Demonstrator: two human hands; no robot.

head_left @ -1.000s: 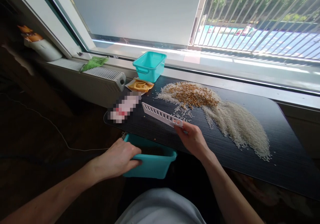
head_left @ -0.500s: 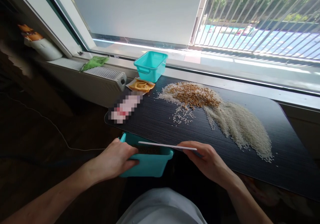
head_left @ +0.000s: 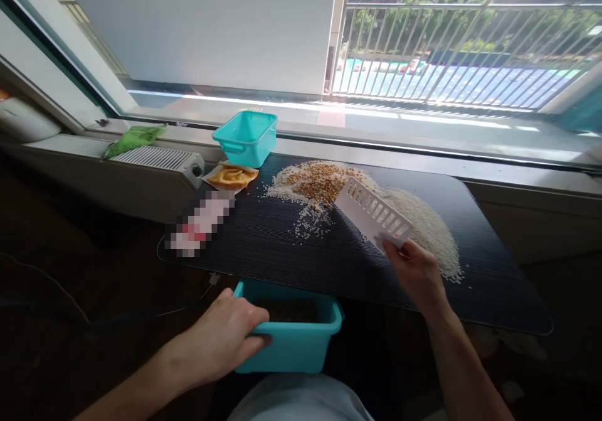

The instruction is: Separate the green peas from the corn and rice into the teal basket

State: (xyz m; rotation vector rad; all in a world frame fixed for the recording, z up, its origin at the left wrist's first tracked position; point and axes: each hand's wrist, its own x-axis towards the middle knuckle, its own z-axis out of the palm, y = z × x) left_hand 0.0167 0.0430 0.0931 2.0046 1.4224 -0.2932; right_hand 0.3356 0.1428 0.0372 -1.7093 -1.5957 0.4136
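My left hand [head_left: 235,330] grips the near left rim of a turquoise plastic bin [head_left: 286,349], held below the table's front edge. Dark grainy contents [head_left: 291,310] lie inside it, too dim to name. In my right hand [head_left: 418,270] is a flat white slotted plate [head_left: 367,220], pinched at its lower right corner and tilted over the table. Behind the plate spreads a pile of white rice [head_left: 423,220]. Golden-yellow kernels [head_left: 315,182] lie on the pile's left part, close to the plate's far end.
A second turquoise bin [head_left: 249,151] stands at the back left of the black table [head_left: 263,245]. Near it are a folded yellow cloth [head_left: 232,176] and a pixelated pinkish item [head_left: 202,223]. A green cloth [head_left: 136,140] rests on the radiator [head_left: 155,164] beside the window.
My right hand has lifted the slotted plate from above the held bin, out over the table toward the pile, turning its slotted face into view. The left hand still grips the bin. The view has shifted.
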